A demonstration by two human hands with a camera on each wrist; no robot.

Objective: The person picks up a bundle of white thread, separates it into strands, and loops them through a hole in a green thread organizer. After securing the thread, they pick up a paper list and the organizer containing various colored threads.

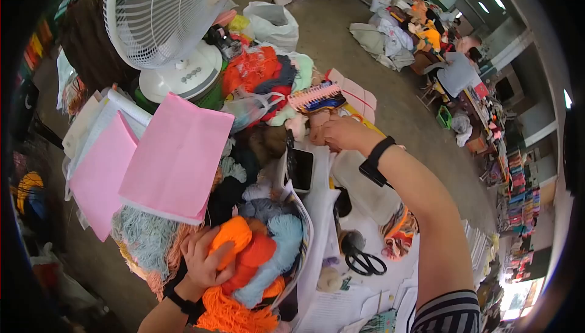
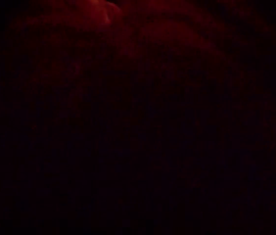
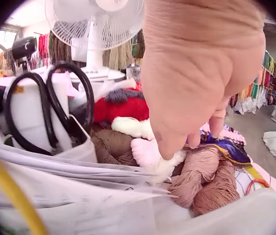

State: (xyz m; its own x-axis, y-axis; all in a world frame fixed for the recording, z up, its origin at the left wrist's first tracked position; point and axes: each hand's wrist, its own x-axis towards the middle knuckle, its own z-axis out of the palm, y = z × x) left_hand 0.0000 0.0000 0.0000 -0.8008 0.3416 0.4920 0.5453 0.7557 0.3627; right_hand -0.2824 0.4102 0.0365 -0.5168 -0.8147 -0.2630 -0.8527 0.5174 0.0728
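In the head view my left hand [image 1: 204, 257] curls its fingers over a bright orange yarn ball [image 1: 231, 235]. Against that ball lie a red-orange skein [image 1: 251, 260] and a light blue skein [image 1: 277, 254]. The left wrist view is nearly black with a dim red glow. My right hand [image 1: 344, 133] reaches down among yarn at the far end of the table; in the right wrist view its fingers point down beside dusty-pink skeins [image 3: 201, 171] and a cream skein [image 3: 170, 166]. Whether those fingers pinch the yarn I cannot tell, as the tips are partly hidden.
Pink sheets [image 1: 177, 156] lie left of the yarn, below a white fan [image 1: 177, 71]. Black-handled scissors [image 1: 365, 263] rest on the white table. More black loop handles [image 3: 28, 112] stand in a white container. A seated person [image 1: 457, 68] is farther back.
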